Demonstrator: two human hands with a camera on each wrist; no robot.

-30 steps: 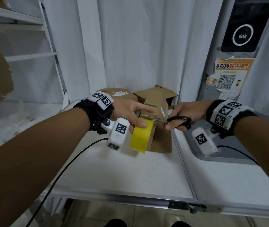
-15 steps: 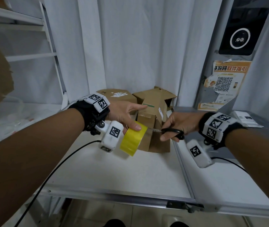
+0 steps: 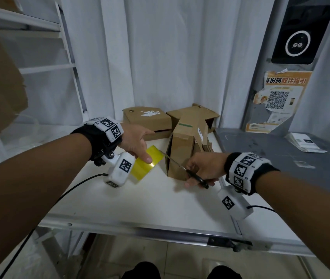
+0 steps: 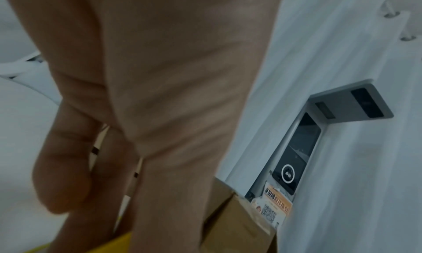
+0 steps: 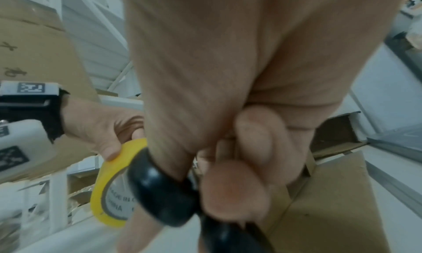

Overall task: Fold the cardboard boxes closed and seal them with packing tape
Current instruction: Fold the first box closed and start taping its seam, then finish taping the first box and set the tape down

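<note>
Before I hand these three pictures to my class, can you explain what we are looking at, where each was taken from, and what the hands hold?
No machine: a person wearing cameras. The wide picture comes from the head; the two close ones come from the wrists, looking along each hand. The left hand holds a yellow tape roll. The right hand grips black-handled scissors, blades pointing toward the tape. On the white table stands a folded cardboard box, with more boxes behind it. The checkered squares sit on wristbands.
</note>
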